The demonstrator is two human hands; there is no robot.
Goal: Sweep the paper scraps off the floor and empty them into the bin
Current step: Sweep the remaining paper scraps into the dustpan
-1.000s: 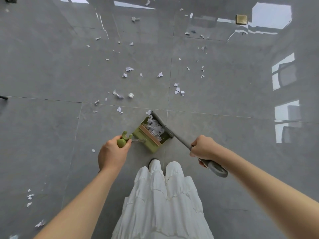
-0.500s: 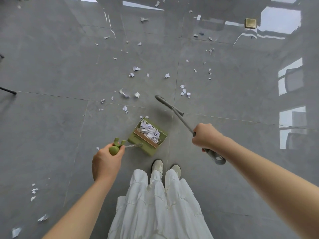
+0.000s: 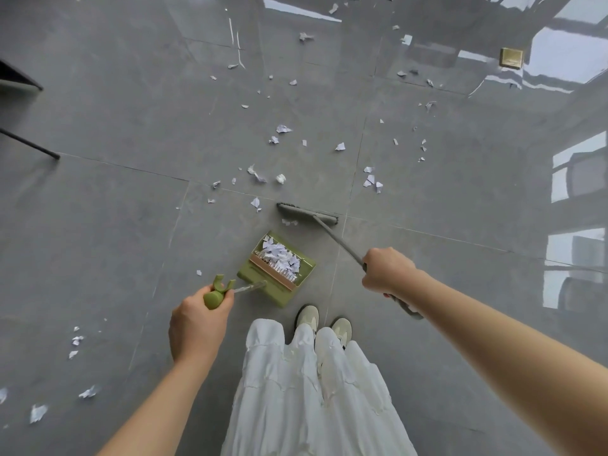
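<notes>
nearest, the left hand (image 3: 197, 319) is gripping the green handle of the dustpan (image 3: 278, 268), fingers curled round it, and the right hand (image 3: 388, 271) is clamping the grey shaft of the broom (image 3: 307, 213); the two hands are working well apart, one tool each. the dustpan is sitting on the floor (image 3: 115, 225) just ahead of the shoes (image 3: 324, 320), its tray already heaped with white paper. the broom head is lying flat on the tile just beyond the pan's open mouth, with a couple of scraps between them.

this looks like the sweeping step, mid-way: one load is in the pan, and many paper scraps (image 3: 260, 176) are lying beyond the broom, thinning out toward the far tiles, with a few more off to the near left. the next move is probably calling for a reach past the nearest cluster and a pull back toward the pan's lip, keeping the pan pressed down so paper is not sliding under its edge.

room is wide ahead and to the right. a dark furniture leg (image 3: 33, 144) is standing at far left, and a brass floor fitting (image 3: 511, 57) is sitting far right. no bin is showing.
</notes>
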